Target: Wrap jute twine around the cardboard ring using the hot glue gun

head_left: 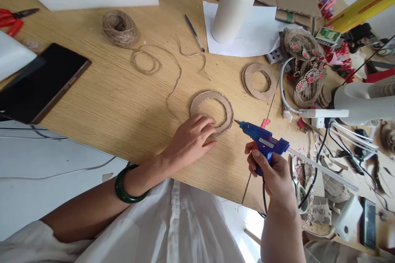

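two bare hands flank one cardboard ring (200, 102) lying flat on the wooden table (101, 94), as viewed from across the room. the left hand (194, 137) is nearer, its loosely curled fingers touching the ring's near-left rim; whether they pinch it, i cannot tell. the right hand (273, 168), well apart to the ring's right, is wrapped around a blue glue gun (262, 139). round, the ring offers no long axis; the gun's slants leftward and away from the body, its nozzle (237, 122) just beside the ring's right edge. that narrow gap looks decisive. a twine strand (180, 72) trails beyond the left hand.
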A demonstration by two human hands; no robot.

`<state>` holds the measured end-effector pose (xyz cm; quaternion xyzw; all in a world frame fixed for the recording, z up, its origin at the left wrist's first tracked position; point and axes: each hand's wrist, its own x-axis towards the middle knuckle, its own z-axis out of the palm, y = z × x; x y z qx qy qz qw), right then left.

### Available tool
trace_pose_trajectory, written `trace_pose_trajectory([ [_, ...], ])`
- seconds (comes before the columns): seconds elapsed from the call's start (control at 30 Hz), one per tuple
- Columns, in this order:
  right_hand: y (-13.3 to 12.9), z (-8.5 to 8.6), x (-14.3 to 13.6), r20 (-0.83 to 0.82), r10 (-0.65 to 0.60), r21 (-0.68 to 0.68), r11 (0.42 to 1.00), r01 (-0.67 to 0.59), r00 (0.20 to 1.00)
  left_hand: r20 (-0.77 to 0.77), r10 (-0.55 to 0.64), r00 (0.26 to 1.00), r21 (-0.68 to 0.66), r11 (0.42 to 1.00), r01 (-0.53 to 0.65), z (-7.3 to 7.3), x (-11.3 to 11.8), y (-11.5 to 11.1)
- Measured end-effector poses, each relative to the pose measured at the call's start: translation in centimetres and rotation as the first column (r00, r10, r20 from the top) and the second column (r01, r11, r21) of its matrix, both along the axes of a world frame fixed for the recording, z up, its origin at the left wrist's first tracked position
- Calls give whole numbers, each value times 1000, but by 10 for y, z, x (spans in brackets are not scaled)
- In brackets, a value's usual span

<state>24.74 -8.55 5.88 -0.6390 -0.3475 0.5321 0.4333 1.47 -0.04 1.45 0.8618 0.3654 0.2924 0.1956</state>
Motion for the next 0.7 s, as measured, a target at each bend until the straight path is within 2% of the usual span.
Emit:
trace_pose_trajectory([
  [0.1,-10,3,-2,63,5,-14,1000,-4,998,33,-6,999,-35,999,7,-5,-1,0],
  [0.27,-19,4,-7,76,43,-57,998,-38,996,80,13,997,-83,997,-6,-6,-2,1],
  [0.6,-19,0,-8,53,85,-86,993,-80,995,129,51,990,-128,991,-34,-7,0,4],
  [0.7,-19,2,-11,61,54,-109,993,-47,997,139,50,989,-133,991,-32,-7,0,3],
])
